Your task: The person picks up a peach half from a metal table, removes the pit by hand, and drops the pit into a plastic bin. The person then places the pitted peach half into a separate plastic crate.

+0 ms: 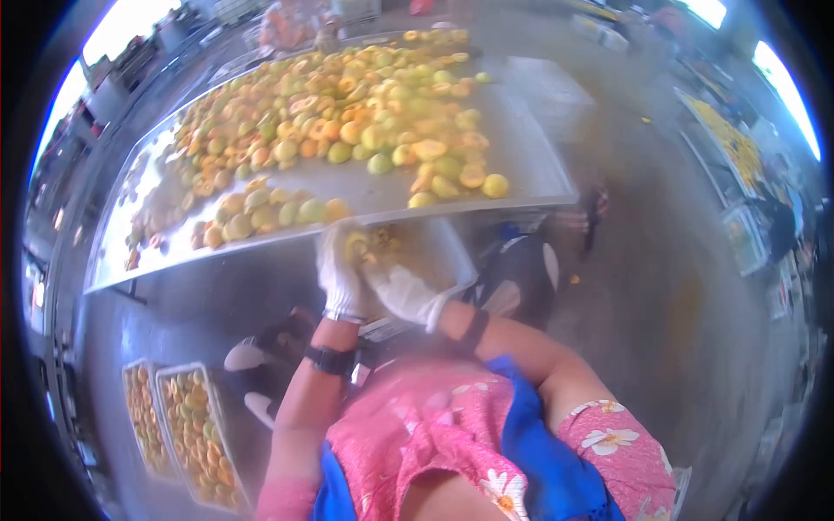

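Note:
Both of my hands wear white gloves and meet just off the table's near edge. My left hand (339, 271) is closed around a yellow-green peach (354, 248). Against it, my right hand (405, 293) is closed, with its fingertips at the fruit; whatever it grips is blurred and hidden. Below the hands is a pale tray (458, 260) with some yellow pieces in it. Whole and halved peaches (347, 130) lie heaped on the metal table (521, 165) in front of me, and a smaller pile (261, 214) sits near its front edge.
Two white crates (211, 395) of peach halves stand on the floor at lower left. A clear bin (549, 87) is beyond the table's right end. Another person (291, 26) is at the far side; another table with yellow fruit (725, 139) stands at far right.

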The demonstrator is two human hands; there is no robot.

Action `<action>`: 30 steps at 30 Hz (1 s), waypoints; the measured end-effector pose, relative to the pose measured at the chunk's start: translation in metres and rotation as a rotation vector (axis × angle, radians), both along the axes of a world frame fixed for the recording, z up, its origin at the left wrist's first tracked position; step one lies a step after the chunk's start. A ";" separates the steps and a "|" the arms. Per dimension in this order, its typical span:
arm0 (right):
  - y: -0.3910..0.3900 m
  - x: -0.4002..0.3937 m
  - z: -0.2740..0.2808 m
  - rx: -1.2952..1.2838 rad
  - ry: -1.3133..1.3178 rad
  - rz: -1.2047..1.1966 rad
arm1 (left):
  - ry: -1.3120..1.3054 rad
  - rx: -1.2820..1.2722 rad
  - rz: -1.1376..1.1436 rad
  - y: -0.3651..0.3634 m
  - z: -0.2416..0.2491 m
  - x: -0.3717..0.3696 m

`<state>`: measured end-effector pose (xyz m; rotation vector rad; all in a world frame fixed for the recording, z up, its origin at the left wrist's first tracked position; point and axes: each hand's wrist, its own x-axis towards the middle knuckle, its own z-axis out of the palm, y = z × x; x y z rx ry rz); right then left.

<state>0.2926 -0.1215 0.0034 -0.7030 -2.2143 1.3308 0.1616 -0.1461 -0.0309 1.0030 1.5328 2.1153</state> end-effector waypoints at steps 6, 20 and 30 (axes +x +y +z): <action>-0.004 -0.007 -0.020 -0.063 0.028 0.033 | -0.790 0.065 -0.194 -0.011 0.018 -0.006; -0.026 -0.007 -0.010 -0.258 0.175 0.168 | -0.285 -0.018 0.096 -0.047 0.047 0.016; -0.036 0.001 0.013 -0.031 0.222 0.356 | -0.172 -0.207 -0.134 -0.077 0.060 -0.007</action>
